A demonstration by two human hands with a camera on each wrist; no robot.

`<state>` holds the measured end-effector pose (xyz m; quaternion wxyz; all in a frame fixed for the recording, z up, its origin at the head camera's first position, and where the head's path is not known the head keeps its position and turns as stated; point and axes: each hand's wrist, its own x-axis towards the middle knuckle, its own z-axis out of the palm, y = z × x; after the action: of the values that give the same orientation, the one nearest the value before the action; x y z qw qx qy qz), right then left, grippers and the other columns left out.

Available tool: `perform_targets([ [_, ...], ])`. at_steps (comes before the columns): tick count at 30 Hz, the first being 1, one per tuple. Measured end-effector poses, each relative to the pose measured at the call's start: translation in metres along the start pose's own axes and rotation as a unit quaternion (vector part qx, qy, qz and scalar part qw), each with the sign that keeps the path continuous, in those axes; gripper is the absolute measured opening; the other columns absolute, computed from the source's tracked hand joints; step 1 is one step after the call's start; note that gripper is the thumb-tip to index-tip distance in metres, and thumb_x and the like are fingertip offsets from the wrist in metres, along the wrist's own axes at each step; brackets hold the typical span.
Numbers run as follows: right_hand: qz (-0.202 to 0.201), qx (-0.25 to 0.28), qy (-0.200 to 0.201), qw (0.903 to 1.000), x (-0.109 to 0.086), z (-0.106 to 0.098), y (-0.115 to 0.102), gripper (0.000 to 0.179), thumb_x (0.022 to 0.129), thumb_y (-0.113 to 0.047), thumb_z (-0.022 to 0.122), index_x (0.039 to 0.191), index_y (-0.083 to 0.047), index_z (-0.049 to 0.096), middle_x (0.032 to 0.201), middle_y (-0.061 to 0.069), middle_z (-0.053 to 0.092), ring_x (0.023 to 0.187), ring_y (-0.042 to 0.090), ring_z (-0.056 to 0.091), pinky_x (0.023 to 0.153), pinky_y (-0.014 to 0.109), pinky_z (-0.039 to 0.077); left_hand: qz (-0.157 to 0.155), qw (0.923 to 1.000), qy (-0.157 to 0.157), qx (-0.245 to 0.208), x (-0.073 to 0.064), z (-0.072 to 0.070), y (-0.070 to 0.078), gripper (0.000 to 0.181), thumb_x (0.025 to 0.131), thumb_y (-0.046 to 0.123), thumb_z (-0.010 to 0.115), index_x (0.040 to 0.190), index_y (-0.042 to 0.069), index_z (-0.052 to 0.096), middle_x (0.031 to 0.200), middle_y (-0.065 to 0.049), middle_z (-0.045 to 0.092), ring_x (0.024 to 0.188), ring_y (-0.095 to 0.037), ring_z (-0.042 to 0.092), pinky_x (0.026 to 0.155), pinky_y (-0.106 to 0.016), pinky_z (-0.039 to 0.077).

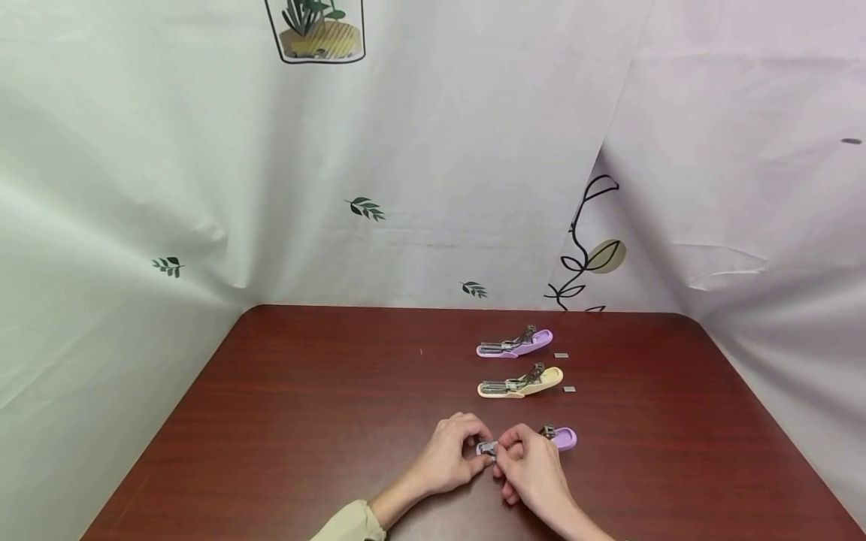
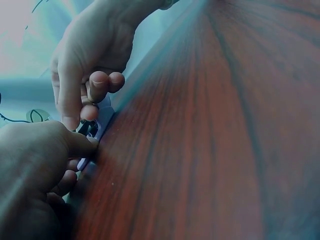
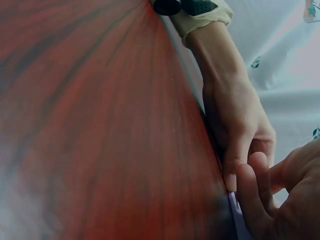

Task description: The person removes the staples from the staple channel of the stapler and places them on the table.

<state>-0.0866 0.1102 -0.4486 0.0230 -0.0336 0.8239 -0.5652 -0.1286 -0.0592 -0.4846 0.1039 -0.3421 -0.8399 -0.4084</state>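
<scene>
An opened purple stapler (image 1: 564,439) lies on the table between the two hands, its middle hidden by fingers. My left hand (image 1: 449,458) grips its front end between thumb and fingers. Over the metal channel, the thumb and forefinger of my right hand (image 1: 531,466) pinch a small grey piece (image 1: 487,448) that looks like a staple strip, mostly covered. In the left wrist view, both my left hand (image 2: 35,160) and right hand (image 2: 90,55) meet at the stapler (image 2: 104,120). The right wrist view shows its purple edge (image 3: 239,220) under the fingertips.
Beyond the hands lie a cream opened stapler (image 1: 524,385) and another purple opened stapler (image 1: 517,346). A short staple strip (image 1: 569,389) sits right of the cream one, and a second staple strip (image 1: 561,355) right of the far purple one. White patterned cloth (image 1: 433,150) hangs around the brown table (image 1: 304,391).
</scene>
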Motion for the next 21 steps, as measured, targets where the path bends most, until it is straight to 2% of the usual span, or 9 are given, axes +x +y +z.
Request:
perform_targets([
  [5, -0.029, -0.023, 0.000, 0.9993, 0.0007, -0.0007, 0.0040, 0.012, 0.089, 0.005, 0.065, 0.098, 0.002, 0.060, 0.058, 0.000, 0.063, 0.035, 0.012, 0.054, 0.034, 0.030, 0.046, -0.001, 1.0000, -0.001, 0.003, -0.0003, -0.0001, 0.0003, 0.025, 0.069, 0.007, 0.085, 0.085, 0.016, 0.068, 0.081, 0.012, 0.059, 0.075, -0.002, 0.047, 0.071, -0.018, 0.037],
  [9, -0.044, -0.034, -0.007, 0.9984, 0.0008, -0.0021, 0.0055, 0.007, 0.091, 0.004, 0.064, 0.097, 0.001, 0.062, 0.059, -0.002, 0.063, 0.035, 0.009, 0.054, 0.034, 0.028, 0.045, -0.002, 1.0000, 0.000, 0.003, -0.0008, -0.0003, 0.0005, 0.025, 0.069, 0.008, 0.085, 0.085, 0.016, 0.068, 0.081, 0.013, 0.059, 0.075, -0.002, 0.047, 0.071, -0.018, 0.037],
  [16, -0.057, -0.043, 0.001, 0.9974, -0.0004, -0.0039, 0.0045, 0.009, 0.091, 0.006, 0.063, 0.098, 0.001, 0.063, 0.059, -0.002, 0.062, 0.034, 0.008, 0.052, 0.033, 0.027, 0.044, -0.001, 1.0000, -0.002, 0.003, -0.0012, 0.0004, -0.0003, 0.025, 0.070, 0.007, 0.085, 0.087, 0.015, 0.068, 0.083, 0.012, 0.060, 0.077, -0.003, 0.048, 0.072, -0.018, 0.037],
  [21, -0.052, -0.034, 0.007, 0.9980, -0.0018, -0.0075, -0.0005, 0.010, 0.091, 0.007, 0.064, 0.099, 0.001, 0.063, 0.060, 0.001, 0.063, 0.034, 0.009, 0.052, 0.033, 0.027, 0.044, -0.005, 0.9999, -0.008, 0.008, -0.0005, -0.0005, 0.0004, 0.026, 0.071, 0.008, 0.085, 0.089, 0.015, 0.068, 0.085, 0.011, 0.060, 0.079, -0.004, 0.049, 0.074, -0.019, 0.038],
])
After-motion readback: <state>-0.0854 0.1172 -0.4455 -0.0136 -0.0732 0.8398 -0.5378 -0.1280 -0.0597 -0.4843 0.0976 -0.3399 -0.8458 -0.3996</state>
